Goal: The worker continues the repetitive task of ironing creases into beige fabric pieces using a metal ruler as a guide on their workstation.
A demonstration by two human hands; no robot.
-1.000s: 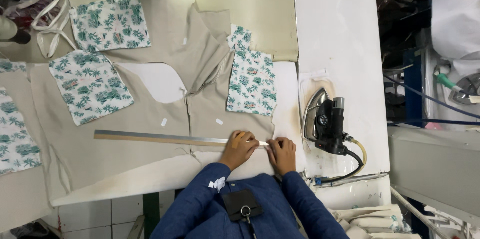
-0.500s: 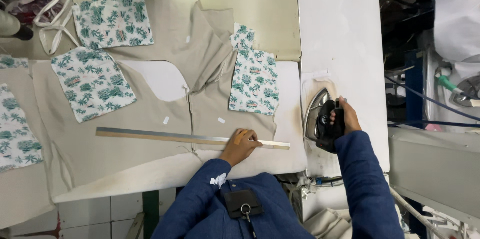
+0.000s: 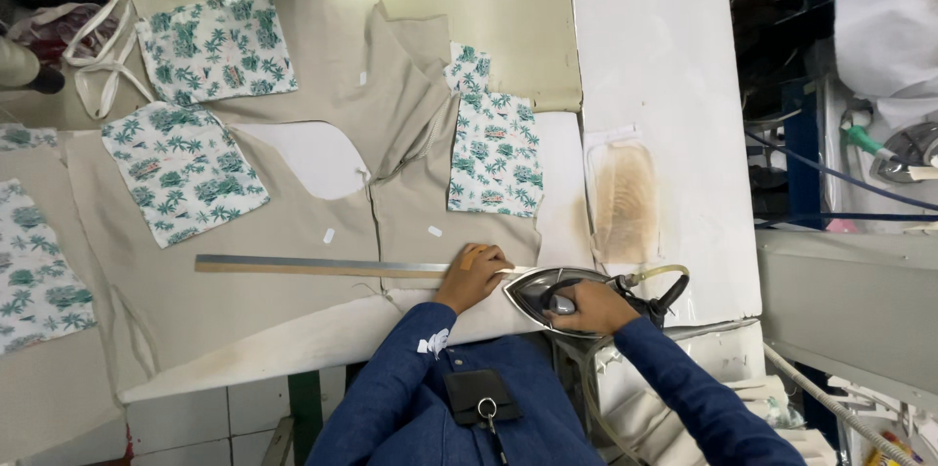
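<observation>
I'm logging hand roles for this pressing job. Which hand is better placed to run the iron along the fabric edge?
Right, probably: the right hand grips the iron, while the left hand pins the ruler.

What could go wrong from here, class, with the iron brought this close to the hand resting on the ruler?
1. The iron, gripped by the right hand, points its tip at the left hand: a burn looks possible.
2. The left hand alone pins the long ruler, so it may pivot and skew the beige fabric.
3. The hose might snag.
</observation>
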